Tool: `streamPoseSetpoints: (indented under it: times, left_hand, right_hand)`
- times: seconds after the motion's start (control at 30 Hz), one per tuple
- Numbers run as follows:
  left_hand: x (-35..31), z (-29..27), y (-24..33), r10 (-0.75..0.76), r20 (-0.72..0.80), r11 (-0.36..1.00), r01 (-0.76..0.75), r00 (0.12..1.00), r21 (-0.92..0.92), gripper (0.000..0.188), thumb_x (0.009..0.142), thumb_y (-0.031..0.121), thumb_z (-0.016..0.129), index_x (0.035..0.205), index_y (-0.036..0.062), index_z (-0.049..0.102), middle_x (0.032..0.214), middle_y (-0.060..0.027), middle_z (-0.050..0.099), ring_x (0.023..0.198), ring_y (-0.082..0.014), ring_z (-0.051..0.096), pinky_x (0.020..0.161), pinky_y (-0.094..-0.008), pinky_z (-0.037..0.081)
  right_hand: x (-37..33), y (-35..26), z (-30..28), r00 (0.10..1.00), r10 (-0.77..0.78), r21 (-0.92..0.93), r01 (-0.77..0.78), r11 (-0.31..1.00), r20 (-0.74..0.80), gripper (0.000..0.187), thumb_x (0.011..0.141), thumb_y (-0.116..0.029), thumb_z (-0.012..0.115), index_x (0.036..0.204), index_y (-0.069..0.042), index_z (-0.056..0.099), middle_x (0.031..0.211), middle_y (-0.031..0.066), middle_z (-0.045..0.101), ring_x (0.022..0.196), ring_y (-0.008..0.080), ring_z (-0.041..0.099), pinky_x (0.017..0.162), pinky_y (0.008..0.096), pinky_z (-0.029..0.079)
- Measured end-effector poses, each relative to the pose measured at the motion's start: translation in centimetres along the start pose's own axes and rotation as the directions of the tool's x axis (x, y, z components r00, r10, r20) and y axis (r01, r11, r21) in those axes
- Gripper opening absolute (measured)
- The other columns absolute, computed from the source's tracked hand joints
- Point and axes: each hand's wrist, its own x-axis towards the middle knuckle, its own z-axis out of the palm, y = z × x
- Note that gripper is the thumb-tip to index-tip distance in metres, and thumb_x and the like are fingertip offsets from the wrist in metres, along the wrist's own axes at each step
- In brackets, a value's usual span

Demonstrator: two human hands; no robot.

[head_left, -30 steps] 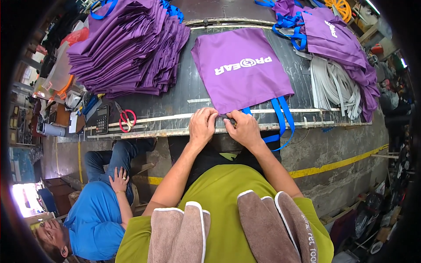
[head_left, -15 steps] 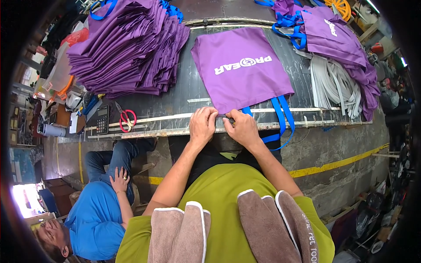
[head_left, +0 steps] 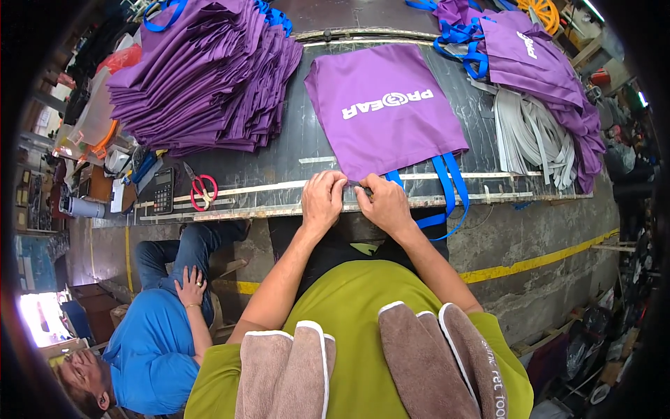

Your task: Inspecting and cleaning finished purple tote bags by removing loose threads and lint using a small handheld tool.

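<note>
Purple bag (head_left: 394,140), dark table (head_left: 265,166), grey floor (head_left: 502,237)

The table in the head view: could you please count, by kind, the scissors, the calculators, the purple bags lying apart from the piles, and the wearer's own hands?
Scissors: 1
Calculator: 1
Purple bag apart from the piles: 1
Wearer's hands: 2, left hand and right hand
Total: 5

At the bag's (head_left: 387,112) near corner, the change is very slight: the right hand's (head_left: 387,203) fingers sit a little differently than a second ago, and the small dark thing (head_left: 368,191) in their grip shows at a slightly altered angle.
</note>
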Motion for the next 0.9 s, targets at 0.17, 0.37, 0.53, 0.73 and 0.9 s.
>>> streamPoseSetpoints:
  times: [0.17, 0.37, 0.53, 0.73, 0.9]
  left_hand:
    - [-0.4, 0.3, -0.5, -0.089, -0.048, 0.986, 0.081, 0.995, -0.149, 0.009, 0.106, 0.007, 0.065, 0.109, 0.0007, 0.071, 0.104, -0.0134, 0.077, 0.094, -0.0299, 0.075, 0.085, -0.0418, 0.058]
    - [0.0, 0.0, 0.5, -0.191, -0.048, 0.960, 0.177, 0.980, -0.216, 0.012, 0.105, 0.003, 0.064, 0.114, 0.0028, 0.072, 0.104, -0.0125, 0.077, 0.091, -0.0275, 0.074, 0.083, -0.0397, 0.058]
    - [0.2, -0.4, 0.8, -0.039, -0.017, 0.999, 0.039, 0.999, -0.012, 0.017, 0.097, 0.007, 0.073, 0.114, 0.0042, 0.074, 0.105, -0.0115, 0.077, 0.096, -0.0300, 0.073, 0.087, -0.0403, 0.057]
    - [0.7, -0.3, 0.7, 0.204, -0.036, 0.974, -0.199, 0.978, 0.104, 0.017, 0.087, 0.011, 0.081, 0.103, 0.0054, 0.078, 0.107, -0.0088, 0.079, 0.098, -0.0318, 0.072, 0.088, -0.0432, 0.058]
    - [0.6, -0.2, 0.6, 0.118, 0.013, 0.991, -0.119, 0.993, 0.062, 0.008, 0.086, 0.008, 0.081, 0.093, 0.0052, 0.079, 0.107, -0.0081, 0.081, 0.099, -0.0312, 0.073, 0.090, -0.0423, 0.059]
  right_hand:
    - [0.5, -1.4, -1.6, 0.996, -0.071, -0.065, 0.067, 0.996, -0.056, 0.024, 0.091, -0.021, 0.084, 0.107, -0.006, 0.075, 0.084, 0.0136, 0.076, 0.070, 0.0336, 0.070, 0.071, 0.0473, 0.049]
    - [2.0, 0.0, -2.0, 0.972, -0.231, -0.202, 0.219, 0.955, -0.039, 0.030, 0.087, -0.018, 0.083, 0.115, -0.012, 0.078, 0.090, 0.0080, 0.079, 0.079, 0.0319, 0.070, 0.076, 0.0451, 0.044]
    - [3.3, 0.8, -2.5, 0.999, -0.029, -0.077, 0.032, 0.997, 0.041, 0.019, 0.094, -0.019, 0.079, 0.110, -0.010, 0.081, 0.093, 0.0165, 0.079, 0.080, 0.0375, 0.073, 0.075, 0.0460, 0.051]
    - [4.8, 1.2, -2.9, 0.973, 0.224, 0.151, -0.229, 0.962, 0.051, 0.024, 0.098, -0.026, 0.077, 0.114, -0.008, 0.079, 0.092, 0.0201, 0.078, 0.090, 0.0421, 0.077, 0.079, 0.0494, 0.058]
    - [4.9, 1.1, -3.7, 0.933, 0.351, 0.165, -0.359, 0.919, 0.075, 0.025, 0.098, -0.028, 0.077, 0.113, -0.008, 0.080, 0.088, 0.0196, 0.077, 0.086, 0.0412, 0.077, 0.077, 0.0477, 0.058]
